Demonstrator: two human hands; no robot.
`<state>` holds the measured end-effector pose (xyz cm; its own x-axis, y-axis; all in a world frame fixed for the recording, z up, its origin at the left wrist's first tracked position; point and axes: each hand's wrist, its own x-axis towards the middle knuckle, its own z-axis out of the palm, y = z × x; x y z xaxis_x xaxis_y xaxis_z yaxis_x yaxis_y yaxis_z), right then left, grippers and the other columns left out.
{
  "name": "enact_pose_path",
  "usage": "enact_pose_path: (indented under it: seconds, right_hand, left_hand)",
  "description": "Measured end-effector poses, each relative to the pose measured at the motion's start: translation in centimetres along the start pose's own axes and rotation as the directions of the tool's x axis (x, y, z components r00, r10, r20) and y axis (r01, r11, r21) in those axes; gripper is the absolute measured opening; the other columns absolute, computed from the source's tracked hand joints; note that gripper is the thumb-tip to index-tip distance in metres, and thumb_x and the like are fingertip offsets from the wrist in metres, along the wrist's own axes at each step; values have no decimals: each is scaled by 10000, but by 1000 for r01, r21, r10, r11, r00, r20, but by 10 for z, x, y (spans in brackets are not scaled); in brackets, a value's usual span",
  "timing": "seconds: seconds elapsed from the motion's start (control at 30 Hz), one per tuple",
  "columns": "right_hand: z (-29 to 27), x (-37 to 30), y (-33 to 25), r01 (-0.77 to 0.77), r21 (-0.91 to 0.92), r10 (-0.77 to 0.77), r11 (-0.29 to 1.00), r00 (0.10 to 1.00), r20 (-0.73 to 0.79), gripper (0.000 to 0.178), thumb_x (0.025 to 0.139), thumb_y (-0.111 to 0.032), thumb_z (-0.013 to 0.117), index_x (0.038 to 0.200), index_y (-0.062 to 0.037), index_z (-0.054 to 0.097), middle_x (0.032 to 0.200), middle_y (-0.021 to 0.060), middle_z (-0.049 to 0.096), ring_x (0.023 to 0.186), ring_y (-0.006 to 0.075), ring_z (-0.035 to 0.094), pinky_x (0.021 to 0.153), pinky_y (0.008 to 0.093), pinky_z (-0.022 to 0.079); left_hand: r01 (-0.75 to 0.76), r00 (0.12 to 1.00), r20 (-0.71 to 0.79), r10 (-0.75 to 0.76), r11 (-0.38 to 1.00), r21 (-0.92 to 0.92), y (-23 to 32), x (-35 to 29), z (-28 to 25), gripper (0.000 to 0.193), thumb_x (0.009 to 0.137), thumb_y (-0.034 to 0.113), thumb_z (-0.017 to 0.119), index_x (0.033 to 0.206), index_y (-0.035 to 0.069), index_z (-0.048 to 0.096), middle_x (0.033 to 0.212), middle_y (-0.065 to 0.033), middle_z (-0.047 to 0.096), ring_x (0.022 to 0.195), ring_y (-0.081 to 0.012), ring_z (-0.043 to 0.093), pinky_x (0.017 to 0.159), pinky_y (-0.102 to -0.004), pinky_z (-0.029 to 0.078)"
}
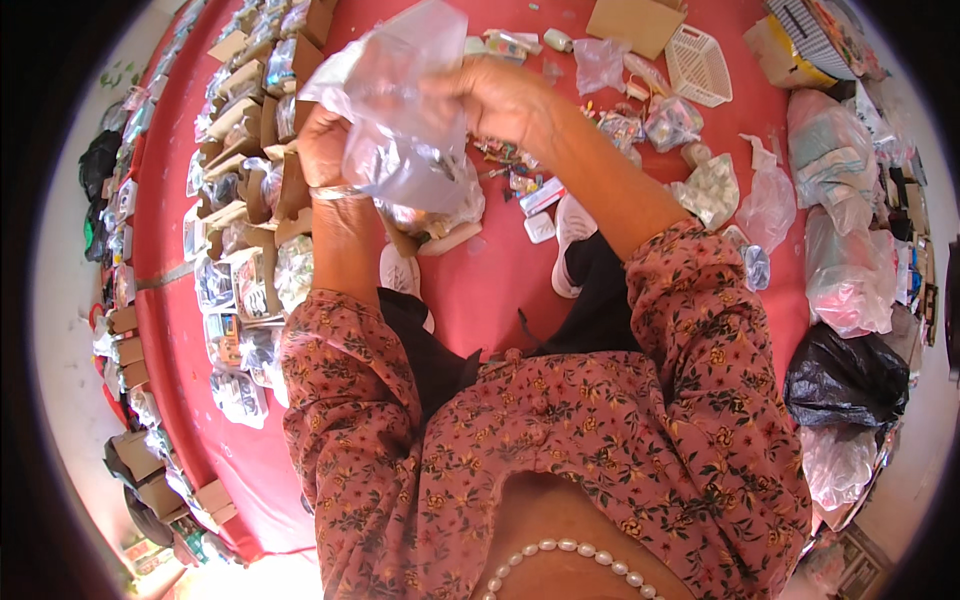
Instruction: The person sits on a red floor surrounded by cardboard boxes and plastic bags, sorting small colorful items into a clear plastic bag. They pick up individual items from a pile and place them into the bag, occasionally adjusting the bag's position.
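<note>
A clear plastic bag (405, 150) is stretched between my two hands, raised over the red floor. My left hand (325, 150) grips its left edge, the fingers partly hidden behind the plastic. On the other side, my right hand (505, 100) pinches the bag near its upper right, fingertips partly covered by it. Below the bag, close to my feet, a cardboard box (452, 238) holds plastic-wrapped items that I cannot make out. Small colourful pieces (505, 152) lie scattered just beyond, beside a white box with blue and red marks (541, 197).
Rows of open cardboard boxes (255, 130) with bagged goods line the left. Farther ahead are a white plastic basket (698, 66) and a cardboard box (635, 25). Large filled plastic bags (848, 265) and a black bag (845, 375) are piled along the right.
</note>
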<state>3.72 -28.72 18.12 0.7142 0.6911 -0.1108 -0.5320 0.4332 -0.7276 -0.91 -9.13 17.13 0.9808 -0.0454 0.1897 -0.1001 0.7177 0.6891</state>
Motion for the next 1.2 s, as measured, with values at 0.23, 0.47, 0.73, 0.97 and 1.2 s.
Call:
enact_pose_path:
  seconds: [0.23,0.47,0.73,0.97,1.2]
  right_hand:
    - [-11,-7,-38,306,-53,-310,951,935,-172,217,766,-43,576,975,14,564,845,87,613,739,156,598,701,277,495]
    - [-18,-29,-34,261,-526,-405,810,897,-178,218,704,-60,661,903,-6,589,823,56,619,689,116,589,654,261,490]
    - [-38,-29,-34,197,-391,-329,899,893,-308,133,724,-68,652,830,-14,592,694,27,577,555,83,502,503,208,406]
    - [-42,-33,-45,351,-309,-452,884,809,-375,97,736,-67,644,787,-12,582,643,33,539,479,56,401,411,176,285]
    - [-57,-35,-47,352,-37,-325,935,814,-481,67,812,-69,553,776,-21,522,660,54,521,530,102,440,444,196,334]
  left_hand:
    - [99,988,-60,-144,874,-475,23,11,4,161,729,17,450,879,-34,478,1074,-201,494,1137,-300,418,946,-448,361]
    - [270,948,-197,-248,958,95,-12,-11,45,685,777,388,590,1246,33,238,1187,-225,388,1095,-371,424,849,-537,396]
    - [323,873,-443,-204,923,211,-44,-13,19,115,791,10,556,901,38,542,701,-16,541,567,-100,505,495,-203,419]
    - [259,859,-497,-123,942,214,-25,-20,3,74,788,0,541,842,49,526,665,-20,529,569,-98,499,509,-212,429]
    - [228,888,-385,-251,968,-105,-20,-21,-4,82,824,10,478,899,31,504,768,-52,538,630,-137,489,559,-239,430]
